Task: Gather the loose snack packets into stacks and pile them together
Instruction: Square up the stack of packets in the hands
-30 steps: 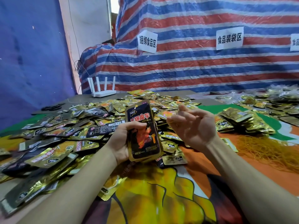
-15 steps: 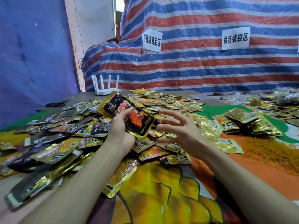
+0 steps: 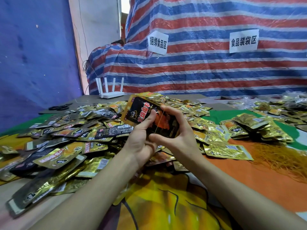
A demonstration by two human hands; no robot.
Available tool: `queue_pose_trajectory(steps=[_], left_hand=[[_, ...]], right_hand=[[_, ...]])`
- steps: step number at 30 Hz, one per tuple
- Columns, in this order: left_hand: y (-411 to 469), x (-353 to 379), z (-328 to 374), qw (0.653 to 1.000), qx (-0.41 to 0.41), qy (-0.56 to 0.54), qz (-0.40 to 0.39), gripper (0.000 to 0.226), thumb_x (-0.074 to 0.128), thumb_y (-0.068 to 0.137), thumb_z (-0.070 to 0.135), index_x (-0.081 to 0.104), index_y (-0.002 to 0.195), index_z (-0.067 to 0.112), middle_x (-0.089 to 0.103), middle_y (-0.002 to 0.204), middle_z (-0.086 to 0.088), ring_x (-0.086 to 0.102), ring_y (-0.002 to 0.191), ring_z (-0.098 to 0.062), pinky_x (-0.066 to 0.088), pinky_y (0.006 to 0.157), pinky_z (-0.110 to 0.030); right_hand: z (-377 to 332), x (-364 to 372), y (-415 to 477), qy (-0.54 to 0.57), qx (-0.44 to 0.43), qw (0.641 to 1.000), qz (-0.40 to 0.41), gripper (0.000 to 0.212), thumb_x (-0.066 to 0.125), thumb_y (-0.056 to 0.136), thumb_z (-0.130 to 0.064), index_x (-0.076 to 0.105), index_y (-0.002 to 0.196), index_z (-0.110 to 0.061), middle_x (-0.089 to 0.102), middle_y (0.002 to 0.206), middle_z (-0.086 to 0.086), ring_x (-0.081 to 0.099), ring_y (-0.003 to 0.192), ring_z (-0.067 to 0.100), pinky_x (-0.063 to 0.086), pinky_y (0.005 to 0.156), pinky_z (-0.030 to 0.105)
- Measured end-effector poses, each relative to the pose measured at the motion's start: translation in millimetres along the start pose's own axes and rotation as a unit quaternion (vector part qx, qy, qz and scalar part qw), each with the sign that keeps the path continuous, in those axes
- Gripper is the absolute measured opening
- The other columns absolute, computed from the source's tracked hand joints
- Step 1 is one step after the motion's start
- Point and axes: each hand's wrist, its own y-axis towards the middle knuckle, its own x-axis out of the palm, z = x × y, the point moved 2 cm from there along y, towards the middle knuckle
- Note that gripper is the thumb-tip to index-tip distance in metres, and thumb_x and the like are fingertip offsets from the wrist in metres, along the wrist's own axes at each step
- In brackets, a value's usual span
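Backdrop: red, white and blue striped tarpaulin carrying a left paper sign and a right paper sign | Left: blue sheet beside pale wall | Top: daylight in a narrow gap | Table: orange, green and yellow printed cloth; white four-antenna router at the far edge

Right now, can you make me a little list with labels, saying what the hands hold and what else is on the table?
left hand: grips the held stack, thumb on its front
right hand: grips the held stack's other side
held stack: black-and-gold packets, tilted, thin band across the front
loose packets: big heap left of and behind the hands
stacked packets: piled right of the hands
rubber bands: yellowish tangle, far right
router: white, four antennas, behind the heap
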Motion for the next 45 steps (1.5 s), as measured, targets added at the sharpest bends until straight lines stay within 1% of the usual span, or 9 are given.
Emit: queue_pose_trajectory(steps=[8,16,22,28,31,33,38,40,45], left_hand=[[1.7,-2.0,-1.4,1.0,-0.019,0.004,-0.013,0.05,0.071,0.08,0.023,0.064,0.124,0.001,0.068,0.126,-0.019,0.068,0.115,-0.03,0.048,0.106,-0.042],[4.7,-10.1,-1.2,1.0,-0.019,0.024,-0.005,0.025,0.072,0.079,0.023,0.081,0.093,0.005,0.074,0.111,-0.016,0.074,0.098,-0.027,0.053,0.097,-0.042],[3.9,-9.2,0.9,0.999,-0.008,0.047,0.002,0.018,0.072,0.076,0.022,0.081,0.086,0.009,0.075,0.108,-0.012,0.073,0.1,-0.027,0.054,0.089,-0.041],[3.1,-10.9,4.4,0.999,-0.007,0.052,0.011,0.018,0.067,0.09,0.022,0.081,0.089,0.011,0.074,0.112,-0.015,0.067,0.112,-0.034,0.048,0.101,-0.055],[2.8,-11.0,5.0,0.998,-0.001,0.058,0.01,0.021,0.066,0.09,0.02,0.082,0.079,0.012,0.075,0.11,-0.014,0.068,0.11,-0.034,0.049,0.101,-0.056],[2.2,-9.1,3.0,0.998,-0.007,0.057,0.009,0.016,0.066,0.09,0.019,0.078,0.093,0.008,0.072,0.118,-0.017,0.065,0.116,-0.036,0.045,0.106,-0.059],[-1.3,-4.6,0.3,0.997,-0.011,0.082,0.009,0.02,0.067,0.085,0.022,0.08,0.092,0.008,0.075,0.109,-0.017,0.073,0.098,-0.032,0.058,0.085,-0.053],[-3.6,-4.5,-1.4,0.99,-0.002,0.135,0.027,0.019,0.071,0.082,0.027,0.081,0.086,0.011,0.076,0.104,-0.014,0.074,0.091,-0.031,0.059,0.082,-0.051],[-7.1,-1.7,-8.7,0.973,0.025,0.219,0.071,0.065,0.084,0.06,0.027,0.069,0.118,0.0,0.075,0.105,-0.019,0.073,0.092,-0.034,0.061,0.074,-0.049]], right_hand=[[-1.8,-9.1,3.4,-0.005,-0.034,0.999,0.031,0.074,0.083,0.067,0.01,0.06,0.128,-0.023,0.058,0.131,0.007,0.059,0.122,0.015,0.053,0.099,0.028],[4.2,-15.2,11.3,0.217,0.12,0.968,0.026,0.051,0.045,0.071,-0.013,0.079,0.11,-0.016,0.071,0.123,0.011,0.065,0.116,0.033,0.053,0.092,0.062],[0.9,-35.3,17.5,0.275,0.204,0.936,-0.079,0.042,0.056,0.061,-0.029,0.082,0.088,-0.008,0.075,0.1,0.016,0.073,0.091,0.029,0.061,0.071,0.045],[-12.4,-36.2,17.5,0.333,0.261,0.902,-0.079,0.049,0.036,0.093,-0.009,0.08,0.111,-0.024,0.06,0.142,0.013,0.067,0.116,0.013,0.061,0.082,0.033],[-18.2,-31.8,4.5,0.322,0.217,0.922,-0.006,0.067,0.026,0.103,0.014,0.078,0.073,-0.017,0.066,0.121,-0.003,0.063,0.077,-0.021,0.048,0.061,0.0],[-7.1,-32.7,-2.6,0.253,0.19,0.948,0.01,0.053,0.034,0.1,0.013,0.07,0.079,-0.019,0.074,0.082,-0.004,0.068,0.064,-0.009,0.049,0.051,0.007],[-7.2,-40.3,20.1,0.042,0.131,0.99,0.012,0.033,0.077,0.084,-0.023,0.071,0.116,-0.021,0.072,0.119,0.006,0.068,0.111,0.024,0.058,0.084,0.039],[-2.7,-37.6,16.7,-0.069,0.104,0.992,-0.031,0.05,0.089,0.073,-0.034,0.07,0.119,-0.028,0.073,0.115,0.003,0.072,0.105,0.02,0.061,0.081,0.037],[-3.1,-39.6,16.2,-0.086,0.104,0.988,-0.075,0.012,0.083,0.08,-0.005,0.078,0.09,-0.006,0.075,0.078,0.001,0.073,0.072,0.013,0.056,0.063,0.022]])
